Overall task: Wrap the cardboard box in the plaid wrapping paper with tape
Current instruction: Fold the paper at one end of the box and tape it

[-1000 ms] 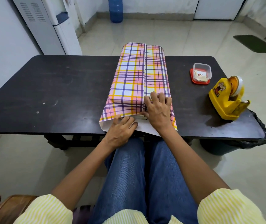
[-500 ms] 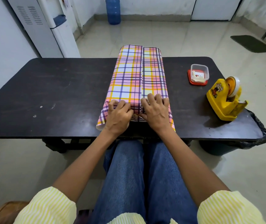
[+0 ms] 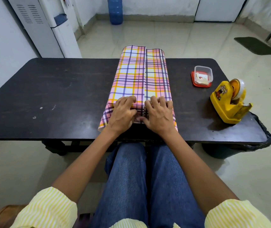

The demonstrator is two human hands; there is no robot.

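Left hand (image 3: 123, 114) had joined right hand (image 3: 159, 116) on pink-and-yellow plaid wrapping paper (image 3: 141, 76); both, fingers curled, clamped its near flap down. Taping judged next.

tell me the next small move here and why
Probably crease the left corner inward. Both the left hand and right hand grip the plaid paper folded down over the near end, yet loose corners flare out on the table at either side; the tape dispenser sits off to the right.
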